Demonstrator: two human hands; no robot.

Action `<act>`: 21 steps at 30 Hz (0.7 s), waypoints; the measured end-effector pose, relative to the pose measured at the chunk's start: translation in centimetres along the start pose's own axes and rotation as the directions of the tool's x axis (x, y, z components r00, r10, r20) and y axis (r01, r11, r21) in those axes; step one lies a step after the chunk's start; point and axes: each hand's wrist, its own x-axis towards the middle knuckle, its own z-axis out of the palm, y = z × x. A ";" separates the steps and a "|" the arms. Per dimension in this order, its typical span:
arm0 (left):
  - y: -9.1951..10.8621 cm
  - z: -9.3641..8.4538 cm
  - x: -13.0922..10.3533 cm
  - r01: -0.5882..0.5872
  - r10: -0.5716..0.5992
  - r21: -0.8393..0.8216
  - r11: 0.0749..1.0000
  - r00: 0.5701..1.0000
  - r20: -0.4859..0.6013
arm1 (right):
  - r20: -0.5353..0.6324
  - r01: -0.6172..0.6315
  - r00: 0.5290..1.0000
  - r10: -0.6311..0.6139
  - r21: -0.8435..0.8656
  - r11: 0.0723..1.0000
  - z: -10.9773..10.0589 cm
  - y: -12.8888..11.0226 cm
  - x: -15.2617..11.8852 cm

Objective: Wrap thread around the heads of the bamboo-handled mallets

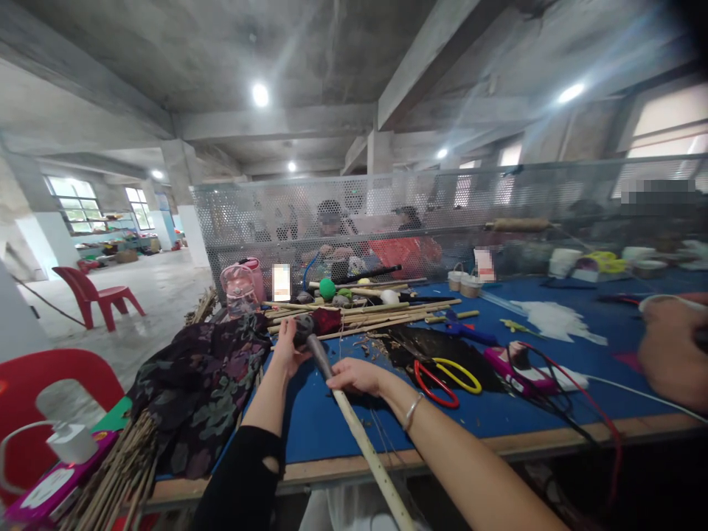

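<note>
One pale bamboo stick (362, 439) runs from the bench's near edge at about 5 o'clock up toward 11 o'clock, its far end wrapped in a dark grey, fuzzy tip (310, 335). Two hands work it: the left hand (287, 345), in a black sleeve with a hole, curls its fingers around the dark tip from the 9 o'clock side, and the right hand (357, 375), a silver bangle at the wrist, closes over the shaft just below where the grey wrapping ends, fingers pinching the stick from the 3 o'clock side. The stick lies on the blue-covered table (553, 405), its lower end overhanging the edge. At 12 o'clock from the hands lies a bundle of bamboo sticks (376, 313), too many to count, with one green ball (327, 288) among them. At 3 o'clock lie two pairs of scissors, one red-handled (436, 385) and one yellow-handled (458, 372), touching each other. One floral cloth (193, 391) drapes at 9 o'clock. Another person's hand (672, 354) shows at the far right, blurred.
</note>
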 end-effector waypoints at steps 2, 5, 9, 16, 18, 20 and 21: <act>-0.2 0.0 0.4 -0.104 0.104 0.035 0.994 0.994 -0.016 | 0.016 0.024 1.000 -0.024 -0.020 1.000 0.5 0.0 0.1; -0.5 0.5 0.5 -0.218 0.225 0.071 0.973 0.969 -0.101 | 0.061 0.063 0.996 -0.063 0.007 0.998 0.8 -0.2 0.1; -0.2 0.8 0.2 -0.264 0.270 0.062 0.962 0.955 -0.124 | 0.105 0.086 0.991 -0.087 0.012 0.996 0.9 -0.1 -0.2; -0.6 1.0 -1.4 -0.050 0.049 0.018 0.999 0.998 0.027 | -0.130 0.133 0.985 -0.117 0.127 0.983 0.1 -0.4 0.8; -1.3 1.1 -2.0 0.038 -0.055 0.146 0.989 0.992 0.113 | -0.273 0.183 0.951 -0.142 0.134 0.974 -0.7 -1.0 1.4; -2.2 1.3 -2.4 -0.007 -0.076 0.335 0.942 0.969 0.234 | -0.391 0.194 0.911 -0.133 0.121 0.974 -1.7 -1.7 2.0; -2.7 1.5 -2.6 -0.055 -0.069 0.415 0.908 0.958 0.278 | -0.427 0.184 0.896 -0.120 0.112 0.977 -2.1 -1.8 2.2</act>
